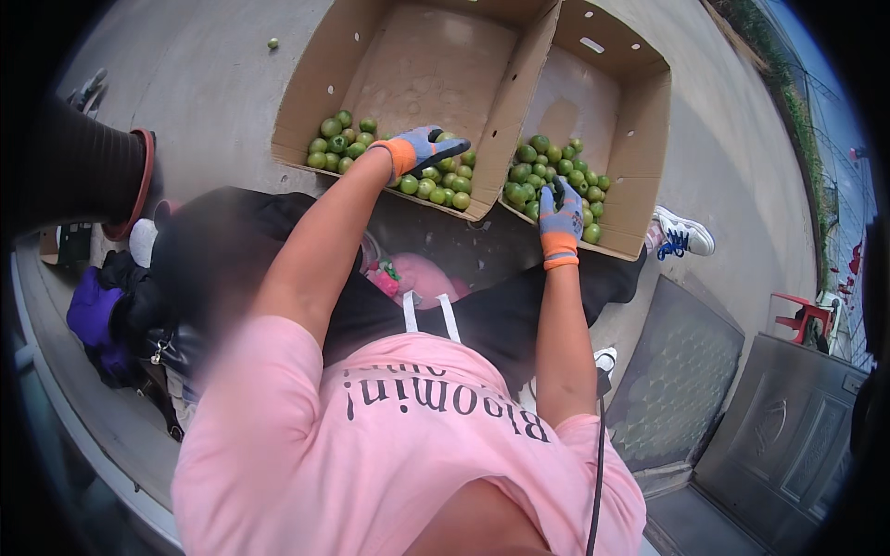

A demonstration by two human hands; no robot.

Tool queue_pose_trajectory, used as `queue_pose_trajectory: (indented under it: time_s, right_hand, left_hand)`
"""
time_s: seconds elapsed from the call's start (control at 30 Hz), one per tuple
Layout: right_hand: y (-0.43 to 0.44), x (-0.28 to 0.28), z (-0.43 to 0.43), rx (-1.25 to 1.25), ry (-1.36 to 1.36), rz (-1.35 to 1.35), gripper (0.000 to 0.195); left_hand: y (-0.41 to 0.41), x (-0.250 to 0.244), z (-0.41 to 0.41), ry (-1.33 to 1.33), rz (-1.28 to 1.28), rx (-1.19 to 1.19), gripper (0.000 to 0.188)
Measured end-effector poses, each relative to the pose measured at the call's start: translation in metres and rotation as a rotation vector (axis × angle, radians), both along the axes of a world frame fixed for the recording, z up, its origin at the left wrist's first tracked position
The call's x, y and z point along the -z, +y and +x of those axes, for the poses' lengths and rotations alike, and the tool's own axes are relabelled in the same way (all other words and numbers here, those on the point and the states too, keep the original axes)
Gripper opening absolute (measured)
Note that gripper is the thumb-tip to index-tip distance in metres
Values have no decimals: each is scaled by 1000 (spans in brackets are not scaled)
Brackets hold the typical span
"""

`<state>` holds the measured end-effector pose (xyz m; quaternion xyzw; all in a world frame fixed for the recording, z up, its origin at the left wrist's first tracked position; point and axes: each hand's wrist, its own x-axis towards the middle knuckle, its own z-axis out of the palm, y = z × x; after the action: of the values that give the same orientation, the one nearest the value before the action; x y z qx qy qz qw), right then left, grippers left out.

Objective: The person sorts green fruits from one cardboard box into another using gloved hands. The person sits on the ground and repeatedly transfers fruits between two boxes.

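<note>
My left hand [427, 149], in a grey-blue work glove with black coating and an orange cuff, is over the pile of green tomatoes [338, 144] in the left cardboard box [431, 76]. Its fingers are extended and spread; the glove hides what lies beneath. My right hand [563, 212], gloved alike, reaches over the near edge of the right cardboard box [587, 90]. Its fingertips are down among more green tomatoes [539, 167], some with brownish skin. Whether those fingers close on one is hidden. Both piles are gathered at the near ends of the boxes.
A lone green tomato [272, 43] lies on the concrete floor [215, 90]. At left are a dark bucket-like container [90, 160] with a red rim and purple and black bags [104, 320]. A metal door panel [779, 424] and red stool [806, 316] are at right.
</note>
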<state>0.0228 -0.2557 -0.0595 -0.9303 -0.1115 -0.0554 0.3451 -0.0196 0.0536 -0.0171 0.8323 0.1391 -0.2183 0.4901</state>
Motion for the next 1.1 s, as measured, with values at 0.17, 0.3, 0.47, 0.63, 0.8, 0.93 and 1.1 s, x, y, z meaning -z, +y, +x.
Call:
queue_pose_trajectory:
  time_s: [0.17,0.3,0.47,0.63,0.8,0.93,1.1]
  right_hand:
    - [58,-67,-55,-406,-96,448,63]
    - [51,-68,-56,-373,-150,341,64]
    - [28,-37,-32,-217,-159,157,67]
    - [24,-12,-26,-185,-128,-118,58]
    - [21,-6,-25,-179,-54,99,50]
    - [16,-5,-27,-239,232,661,52]
    - [39,-39,-44,-312,107,427,55]
  left_hand:
    - [-64,-55,-13,1,-385,136,58]
    - [-86,-58,-15,-193,-430,291,56]
    - [-70,-22,1,-181,-449,-4,65]
    - [-76,-32,0,-22,-663,-105,60]
    - [-96,-23,-2,-133,-829,-155,62]
    - [-111,-16,4,-207,-803,-32,66]
    - [-123,31,2,-311,-537,24,86]
